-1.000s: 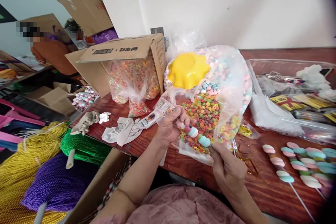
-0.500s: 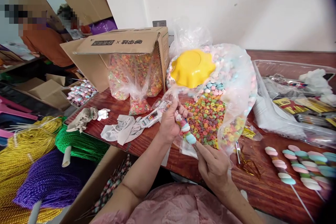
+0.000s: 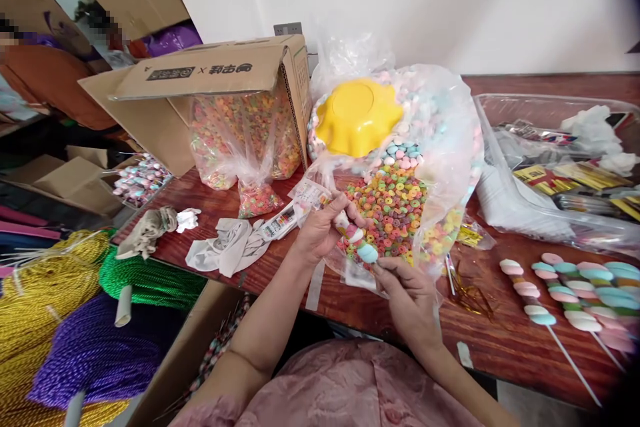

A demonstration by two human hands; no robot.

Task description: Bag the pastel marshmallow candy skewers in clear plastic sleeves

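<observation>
My left hand (image 3: 323, 230) is closed around the upper part of a marshmallow skewer (image 3: 369, 253), which slants down to the right with a blue piece at its lower end. Just below that blue piece, my right hand (image 3: 411, 293) pinches the skewer's end between thumb and fingers; the stick itself is mostly hidden. Behind both hands lies an open plastic bag of colourful ring candies (image 3: 395, 213). Pink, white and blue marshmallows (image 3: 425, 103) fill a large bag farther back, with an upturned yellow bowl (image 3: 357, 117) on top.
Finished marshmallow skewers (image 3: 537, 313) lie at the right. A clear plastic bin (image 3: 505, 217) holds packets behind them. An open cardboard box (image 3: 295, 100) with bagged ring candies stands left, near grey cloth (image 3: 230, 247). Purple cord bundles (image 3: 107, 347) sit lower left. A person in orange (image 3: 55, 87) is beyond.
My right hand's fingers have shifted from stretched along the skewer's lower end to a pinch there. My left hand keeps its hold. The whole view has shifted slightly.
</observation>
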